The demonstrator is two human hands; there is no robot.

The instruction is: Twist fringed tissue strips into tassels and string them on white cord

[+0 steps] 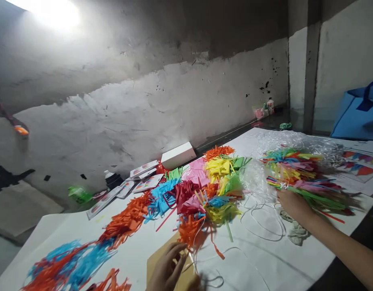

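Bundle of coloured paper strips (pixel 298 178) lifted over the right part of the white table (pixel 265 258), wrapped partly in clear plastic film (pixel 298 142) and clasped at its near end by the right hand (pixel 291 204), fingers closed round the strips. Left hand (pixel 168 268) low at the near edge, fingers curled and pinching a thin white string (pixel 194 258) against a brown card (pixel 156 262); orange fringe (pixel 190 232) just beyond the fingertips. Loops of the same string spread loose between the two hands. Heap of fringed paper (pixel 204 190) in pink, yellow, green, blue and red piled mid-table, with an orange garland (pixel 125 220) trailing leftward into blue and orange fringe (pixel 65 264) at the near left corner. White box (pixel 178 155) and printed cards (pixel 144 167) along the far edge, black bottle (pixel 112 179) beside them. Blue bag (pixel 357 117) far right.
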